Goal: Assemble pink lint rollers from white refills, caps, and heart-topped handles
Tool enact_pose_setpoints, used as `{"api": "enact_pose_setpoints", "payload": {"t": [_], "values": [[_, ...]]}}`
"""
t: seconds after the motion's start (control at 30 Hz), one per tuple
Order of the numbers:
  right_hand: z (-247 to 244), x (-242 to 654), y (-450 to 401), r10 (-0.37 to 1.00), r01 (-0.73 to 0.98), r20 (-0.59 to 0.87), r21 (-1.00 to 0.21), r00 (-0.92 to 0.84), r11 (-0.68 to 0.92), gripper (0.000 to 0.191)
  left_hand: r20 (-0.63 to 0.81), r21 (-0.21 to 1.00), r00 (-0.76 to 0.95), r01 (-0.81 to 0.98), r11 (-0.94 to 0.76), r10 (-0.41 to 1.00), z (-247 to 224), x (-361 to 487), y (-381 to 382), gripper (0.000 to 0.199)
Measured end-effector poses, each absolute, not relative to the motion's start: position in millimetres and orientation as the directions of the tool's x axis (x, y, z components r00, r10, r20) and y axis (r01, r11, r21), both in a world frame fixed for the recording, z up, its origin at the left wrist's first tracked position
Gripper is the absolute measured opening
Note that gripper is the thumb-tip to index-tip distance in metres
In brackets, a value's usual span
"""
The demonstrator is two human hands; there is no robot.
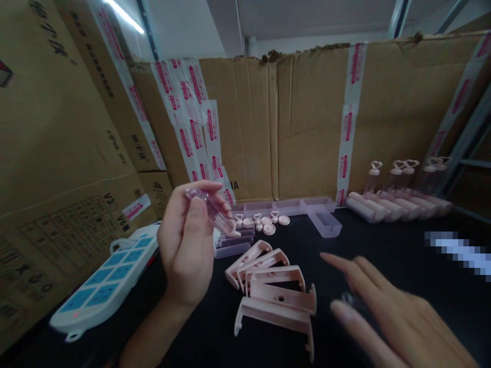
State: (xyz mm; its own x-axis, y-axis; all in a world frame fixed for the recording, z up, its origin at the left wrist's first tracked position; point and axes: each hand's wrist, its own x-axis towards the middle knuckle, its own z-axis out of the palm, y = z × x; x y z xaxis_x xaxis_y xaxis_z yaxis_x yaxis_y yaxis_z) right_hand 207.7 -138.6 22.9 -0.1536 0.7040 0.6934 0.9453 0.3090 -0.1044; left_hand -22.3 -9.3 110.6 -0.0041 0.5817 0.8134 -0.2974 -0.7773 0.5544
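Observation:
My left hand (187, 245) is closed around a small clear plastic tube (220, 220), tilted with its pale pink end down to the right. My right hand (387, 306) is at the lower right, index finger stretched out and thumb apart from it. By that thumb a small clear shape (348, 298) is too blurred to name. Between the hands, several pink plastic brackets (282, 296) lie fanned out on the black table. Behind them are pink heart-topped caps (274, 217) and round pink discs (269, 229). Translucent lilac pieces (233, 249) lie just beyond my left hand.
A lilac divided tray (324, 222) runs along the cardboard wall (307, 128). At the back right stand pink cylinders (366, 207) and clear tubes with heart tops (374, 179). A white power strip (103, 286) with blue sockets lies at the left, beside a cardboard box (57, 168).

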Motion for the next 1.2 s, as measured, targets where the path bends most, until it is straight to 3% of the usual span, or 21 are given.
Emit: {"api": "enact_pose_setpoints", "payload": {"t": [0.13,0.23,0.37,0.5,0.6,0.73,0.87,0.97,1.03,1.1,1.2], "values": [[12.0,244.7,-88.0,0.877,0.932,0.460,-0.240,-0.138,0.273,0.046,0.706,0.640,0.005,-0.434,-0.635,0.708,106.7,-20.1,1.8,0.018],[-13.2,260.8,-52.7,0.895,0.921,0.394,-0.228,-0.209,0.316,0.042,0.618,0.713,0.001,-0.423,-0.559,0.786,101.5,-18.9,11.2,0.020],[-36.4,266.0,-27.4,0.863,0.902,0.427,-0.201,-0.270,0.381,0.037,0.546,0.756,-0.002,-0.431,-0.493,0.838,95.9,-18.6,20.1,0.025],[-29.0,262.4,-23.2,0.822,0.872,0.507,-0.243,-0.259,0.424,0.038,0.521,0.770,0.020,-0.441,-0.460,0.853,92.9,-17.6,24.0,0.024],[-0.5,253.1,-28.3,0.796,0.797,0.571,-0.378,-0.199,0.471,0.039,0.490,0.799,0.059,-0.429,-0.421,0.870,89.4,-13.8,24.3,0.023],[45.7,231.8,-30.0,0.790,0.563,0.582,-0.595,-0.192,0.574,0.030,0.447,0.848,0.158,-0.389,-0.360,0.881,83.2,-6.2,22.4,0.023],[67.6,215.9,-12.6,0.793,0.348,0.581,-0.717,-0.181,0.604,0.040,0.407,0.881,0.190,-0.342,-0.328,0.894,79.5,-6.7,25.3,0.024],[71.2,210.0,2.6,0.807,0.233,0.574,-0.773,-0.137,0.590,0.043,0.410,0.912,0.221,-0.114,-0.394,0.885,79.7,-12.4,32.4,0.026],[72.8,204.1,8.3,0.815,0.186,0.571,-0.794,-0.101,0.579,0.045,0.490,0.826,0.244,0.177,-0.535,0.837,80.9,-13.5,35.9,0.026],[74.9,194.0,9.8,0.818,0.171,0.571,-0.801,-0.067,0.574,0.045,0.622,0.597,0.294,0.422,-0.683,0.726,82.4,-9.6,36.4,0.027],[78.7,173.8,9.0,0.807,0.190,0.591,-0.790,-0.016,0.583,0.044,0.724,0.274,0.413,0.562,-0.780,0.552,83.9,3.9,32.0,0.028]]}}
